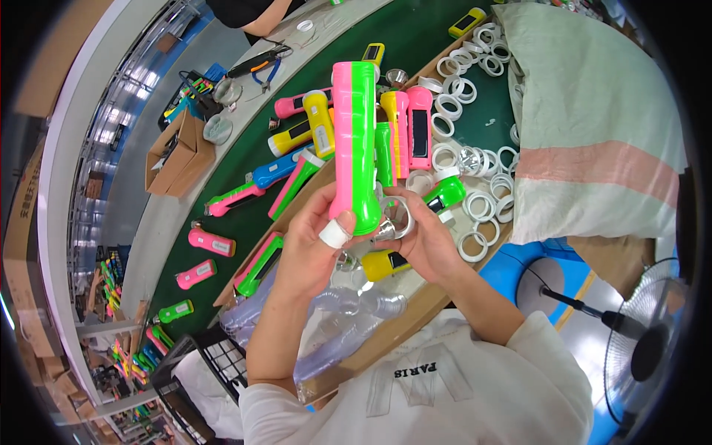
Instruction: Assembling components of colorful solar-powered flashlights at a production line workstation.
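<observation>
Upright in my left hand is a pink and green flashlight body, gripped near its wide lower end. White tape wraps my left thumb. Close beside that end, my right hand pinches a white ring. A clear, shiny cup-like piece sits between the flashlight and the ring; I cannot tell which hand bears it. Below my hands lie a yellow flashlight and clear plastic lens stacks. A green flashlight with a white ring lies just beyond my right hand.
Many loose white rings spread at the right beside a large woven sack. Several coloured flashlights lie on the green belt. A cardboard box and pliers sit at the left ledge. A fan stands lower right; a co-worker's arm shows at the top.
</observation>
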Demonstrator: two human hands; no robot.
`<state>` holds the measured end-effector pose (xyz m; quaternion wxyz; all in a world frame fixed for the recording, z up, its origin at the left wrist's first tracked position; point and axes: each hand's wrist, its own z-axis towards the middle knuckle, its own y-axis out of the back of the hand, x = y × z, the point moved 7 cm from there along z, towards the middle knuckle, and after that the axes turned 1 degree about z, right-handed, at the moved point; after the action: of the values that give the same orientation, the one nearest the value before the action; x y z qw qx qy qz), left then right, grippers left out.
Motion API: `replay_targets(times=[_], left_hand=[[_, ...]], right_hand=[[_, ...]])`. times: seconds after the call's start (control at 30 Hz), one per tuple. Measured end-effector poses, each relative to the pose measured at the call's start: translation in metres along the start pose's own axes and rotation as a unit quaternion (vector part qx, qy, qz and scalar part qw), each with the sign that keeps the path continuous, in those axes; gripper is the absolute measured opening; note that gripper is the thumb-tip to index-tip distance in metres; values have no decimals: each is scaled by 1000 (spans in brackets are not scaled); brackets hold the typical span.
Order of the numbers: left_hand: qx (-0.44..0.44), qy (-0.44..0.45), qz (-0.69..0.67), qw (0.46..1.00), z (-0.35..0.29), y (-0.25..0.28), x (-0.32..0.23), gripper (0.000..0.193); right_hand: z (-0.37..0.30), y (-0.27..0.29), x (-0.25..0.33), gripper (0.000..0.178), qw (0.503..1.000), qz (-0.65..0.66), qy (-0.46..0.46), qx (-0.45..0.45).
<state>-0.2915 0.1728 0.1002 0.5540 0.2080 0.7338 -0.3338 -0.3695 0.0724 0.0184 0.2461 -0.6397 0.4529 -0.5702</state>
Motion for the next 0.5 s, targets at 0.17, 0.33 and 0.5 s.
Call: replay_targets(times=[0.17,0.33,0.5], left_hand=[[11,1,-129,992,-20,-9,19,52],[-78,-138,-101,982,-53,-4,37,48],[-130,-192,25,972,-87,-2,39,41]], right_hand=[[-22,-13,-29,47,994,-2,-48,99],[-44,-20,-34,51,989,-77,-29,125],[-56,-14,-28,37,992,-108,10,60]])
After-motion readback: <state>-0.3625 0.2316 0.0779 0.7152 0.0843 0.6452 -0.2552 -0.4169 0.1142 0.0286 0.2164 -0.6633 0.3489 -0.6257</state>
